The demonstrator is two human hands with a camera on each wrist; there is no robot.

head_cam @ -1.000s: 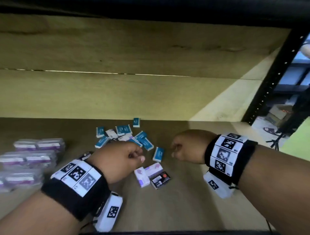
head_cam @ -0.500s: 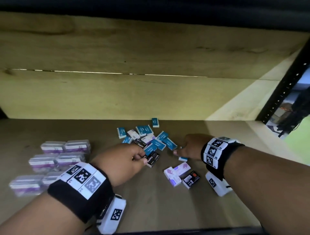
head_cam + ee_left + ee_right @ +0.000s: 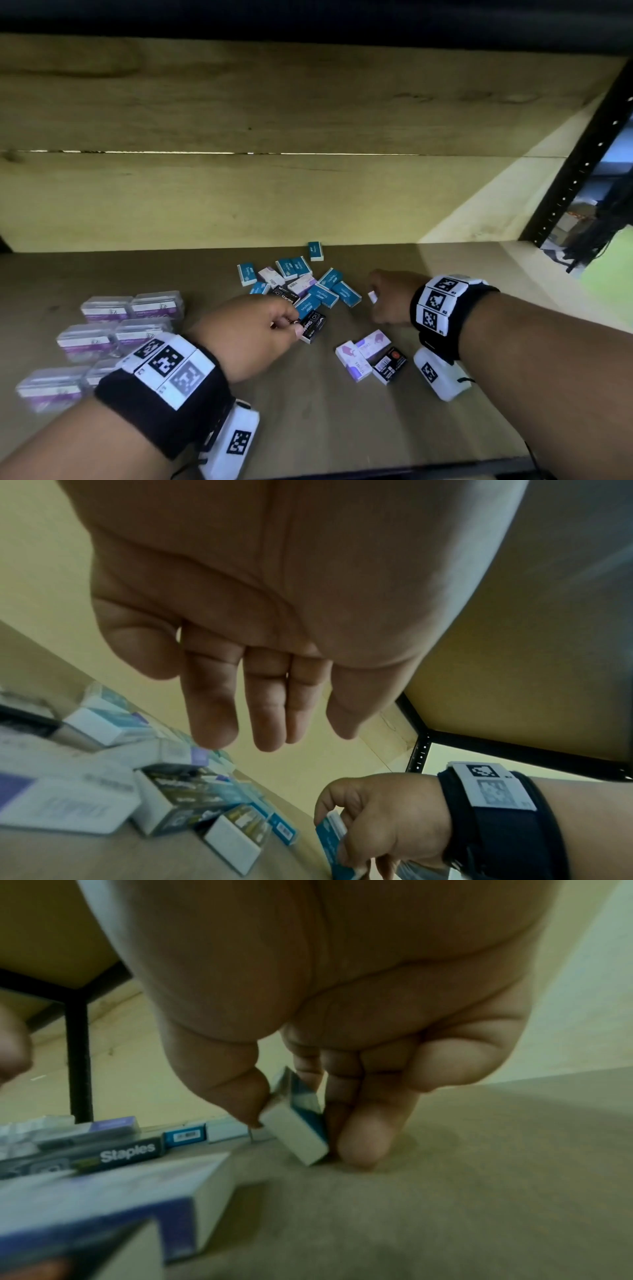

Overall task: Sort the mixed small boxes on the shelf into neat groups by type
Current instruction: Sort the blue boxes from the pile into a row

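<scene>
A mixed pile of small blue staple boxes (image 3: 322,291), white-and-purple boxes and black boxes lies mid-shelf. My right hand (image 3: 375,301) pinches one blue box (image 3: 298,1121) between thumb and fingers, tilted up on its edge on the shelf board, just right of the pile. The left wrist view shows that same blue box (image 3: 330,840) in the pinch. My left hand (image 3: 287,323) reaches the near side of the pile, its straight fingers (image 3: 270,723) at a black Staples box (image 3: 313,325) and holding nothing.
Several clear cases with purple labels (image 3: 116,329) sit grouped at the left. Two white-and-purple boxes (image 3: 363,353) and a black box with an orange dot (image 3: 390,365) lie near my right wrist. Wooden back wall (image 3: 274,192) behind; black upright post (image 3: 582,164) at right.
Both hands went from closed fists forward to the pile. The right hand took hold of a blue box and tipped it up; the left hand's fingers straightened toward the black box.
</scene>
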